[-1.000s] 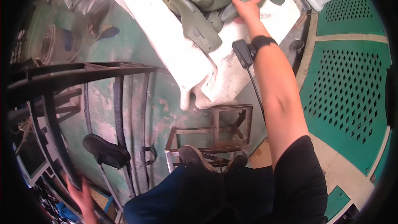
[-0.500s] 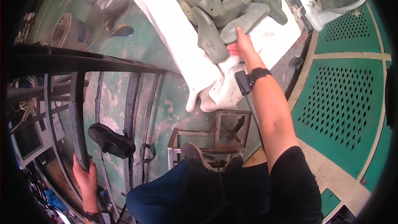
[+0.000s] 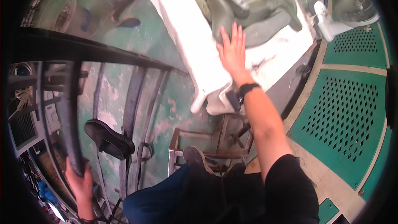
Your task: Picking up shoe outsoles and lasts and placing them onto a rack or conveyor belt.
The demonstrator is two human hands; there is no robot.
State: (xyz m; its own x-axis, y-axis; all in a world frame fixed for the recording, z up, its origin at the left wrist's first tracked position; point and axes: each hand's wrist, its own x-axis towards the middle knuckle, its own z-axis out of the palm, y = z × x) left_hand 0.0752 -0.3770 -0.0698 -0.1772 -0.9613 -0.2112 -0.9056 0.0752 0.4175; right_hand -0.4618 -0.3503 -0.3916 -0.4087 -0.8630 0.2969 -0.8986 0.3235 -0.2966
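Observation:
Grey-green shoe lasts [image 3: 222, 14] lie heaped on a white cloth [image 3: 182, 37] that covers a surface in front of me. On the near end of one last rests my right hand [image 3: 233, 56], palm down with its fingers stretched out and apart. At the lower left, my left hand [image 3: 81, 184] is closed round a dark upright bar [image 3: 71, 116] of a metal rack. A black sole-shaped piece [image 3: 108, 139] sits on the rack's bars, to the right of that hand.
A rusty metal frame [image 3: 213, 139] stands by my shoes. Green perforated panels [image 3: 340, 116] line the right, with a fan [image 3: 355, 6] at the far right. A bucket [image 3: 66, 16] stands at the far left, and the rack's thick beam [image 3: 95, 49] crosses the left side.
My right hand has moved left, from between two lasts to flat on one, its fingers now spread. My left hand still grips the bar. The view has shifted slightly.

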